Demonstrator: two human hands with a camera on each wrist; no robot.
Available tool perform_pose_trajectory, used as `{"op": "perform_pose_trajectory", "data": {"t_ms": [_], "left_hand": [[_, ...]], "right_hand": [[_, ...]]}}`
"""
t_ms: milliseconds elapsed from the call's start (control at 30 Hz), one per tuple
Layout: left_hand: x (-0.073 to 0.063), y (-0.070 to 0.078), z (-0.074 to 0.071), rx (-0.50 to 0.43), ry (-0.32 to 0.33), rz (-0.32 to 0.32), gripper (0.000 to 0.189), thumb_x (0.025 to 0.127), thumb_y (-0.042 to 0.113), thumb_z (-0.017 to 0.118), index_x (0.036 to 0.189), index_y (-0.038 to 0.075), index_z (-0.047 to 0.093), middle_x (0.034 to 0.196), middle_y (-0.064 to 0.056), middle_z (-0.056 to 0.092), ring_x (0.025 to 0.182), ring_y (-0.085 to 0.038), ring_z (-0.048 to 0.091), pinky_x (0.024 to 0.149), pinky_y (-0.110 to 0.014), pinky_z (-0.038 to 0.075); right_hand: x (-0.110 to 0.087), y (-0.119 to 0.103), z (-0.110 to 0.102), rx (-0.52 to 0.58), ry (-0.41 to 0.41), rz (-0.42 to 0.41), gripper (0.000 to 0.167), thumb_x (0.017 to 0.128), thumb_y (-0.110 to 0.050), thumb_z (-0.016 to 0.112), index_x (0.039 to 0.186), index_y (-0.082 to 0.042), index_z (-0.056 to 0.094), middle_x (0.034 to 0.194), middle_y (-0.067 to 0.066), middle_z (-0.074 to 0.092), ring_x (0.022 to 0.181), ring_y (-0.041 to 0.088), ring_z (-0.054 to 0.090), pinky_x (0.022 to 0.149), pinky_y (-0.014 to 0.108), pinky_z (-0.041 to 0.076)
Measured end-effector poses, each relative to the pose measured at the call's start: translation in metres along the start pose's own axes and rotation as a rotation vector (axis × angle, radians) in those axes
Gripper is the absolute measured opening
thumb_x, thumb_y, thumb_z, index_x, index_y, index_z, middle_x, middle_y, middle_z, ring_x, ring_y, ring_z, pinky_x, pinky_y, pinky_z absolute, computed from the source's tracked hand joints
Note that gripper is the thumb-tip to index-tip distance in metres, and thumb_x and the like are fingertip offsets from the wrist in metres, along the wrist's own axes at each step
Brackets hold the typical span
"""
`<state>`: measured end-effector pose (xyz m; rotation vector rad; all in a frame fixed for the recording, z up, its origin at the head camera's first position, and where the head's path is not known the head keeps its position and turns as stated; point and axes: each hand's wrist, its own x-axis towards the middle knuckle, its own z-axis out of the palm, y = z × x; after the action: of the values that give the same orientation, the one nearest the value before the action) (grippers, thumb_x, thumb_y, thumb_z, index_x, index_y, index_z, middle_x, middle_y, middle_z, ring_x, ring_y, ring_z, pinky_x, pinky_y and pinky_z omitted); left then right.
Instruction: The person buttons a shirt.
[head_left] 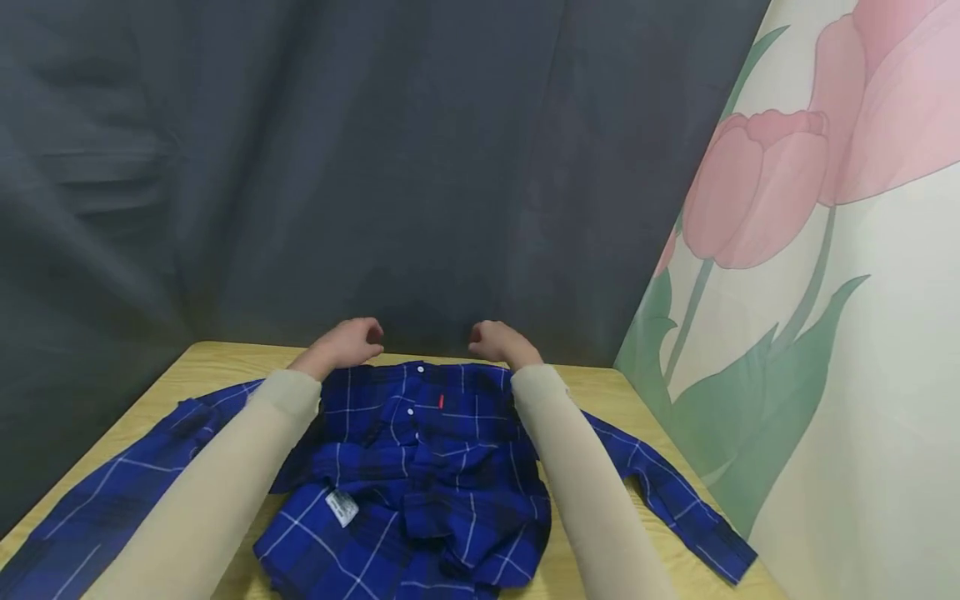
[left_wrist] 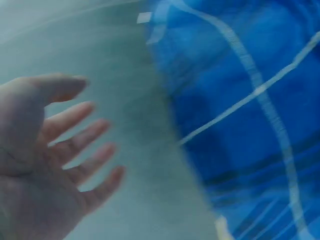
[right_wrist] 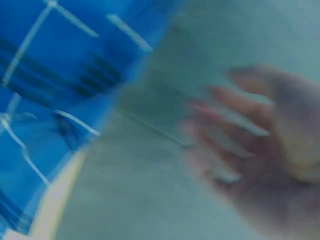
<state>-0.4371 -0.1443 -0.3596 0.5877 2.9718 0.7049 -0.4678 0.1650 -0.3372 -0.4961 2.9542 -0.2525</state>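
A blue plaid shirt (head_left: 465, 417) lies on the table, its sleeves spread out to both sides. Small white buttons run down its middle, beside a small red tab. A white label (head_left: 342, 507) shows on the nearer, bunched part. My left hand (head_left: 350, 342) is above the shirt's far edge, left of centre, holding nothing; in the left wrist view its fingers (left_wrist: 95, 162) are spread and apart from the cloth. Over the same edge to the right is my right hand (head_left: 504, 342), also holding nothing. The right wrist view shows it blurred, fingers loosely bent beside the shirt (right_wrist: 65, 65).
The wooden table (head_left: 247, 356) ends just behind the shirt. Beyond it hangs a dark grey curtain (head_left: 390, 183). A wall with painted pink tulips (head_left: 757, 192) stands close along the right side. One sleeve (head_left: 686, 504) reaches the table's right edge.
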Motion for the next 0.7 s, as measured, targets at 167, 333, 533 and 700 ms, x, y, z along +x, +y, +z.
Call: {"op": "perform_pose_trajectory", "data": {"t_ms": [167,333,533,700], "left_hand": [[0.026,-0.006,0.038,0.003,0.021,-0.035,0.046,0.110,0.023,0.058,0.148,-0.003,0.059,0.151,-0.028,0.063,0.141,-0.046,0.060,0.120,-0.060,0.048],[0.044,-0.014,0.070,-0.009,0.004,-0.018,0.026,0.109,0.028,0.062,0.107,0.006,0.077,0.103,-0.013,0.077,0.093,-0.029,0.072,0.086,-0.045,0.060],[0.063,-0.038,0.089,0.003,-0.045,0.037,0.044,0.109,0.039,0.064,0.073,0.016,0.068,0.064,0.005,0.052,0.060,-0.016,0.053,0.060,-0.033,0.044],[0.030,0.000,0.077,0.118,-0.103,-0.032,0.027,0.104,0.014,0.068,0.121,-0.006,0.068,0.116,-0.021,0.075,0.108,-0.034,0.073,0.099,-0.046,0.060]], "right_hand": [[0.041,-0.008,0.045,0.028,0.086,-0.057,0.031,0.112,-0.021,0.055,0.135,-0.008,0.073,0.137,0.013,0.075,0.125,0.029,0.071,0.113,0.047,0.056],[0.049,-0.014,0.074,0.051,0.046,-0.044,0.029,0.112,-0.019,0.057,0.133,-0.009,0.075,0.136,0.012,0.076,0.125,0.028,0.071,0.116,0.046,0.055],[0.049,-0.015,0.084,0.080,-0.002,-0.044,0.034,0.110,-0.019,0.063,0.143,-0.011,0.069,0.148,0.012,0.070,0.138,0.031,0.066,0.122,0.049,0.051],[0.046,-0.019,0.090,0.009,-0.091,-0.079,0.042,0.108,-0.018,0.068,0.149,-0.007,0.065,0.151,0.014,0.068,0.139,0.029,0.066,0.122,0.045,0.051]]}}
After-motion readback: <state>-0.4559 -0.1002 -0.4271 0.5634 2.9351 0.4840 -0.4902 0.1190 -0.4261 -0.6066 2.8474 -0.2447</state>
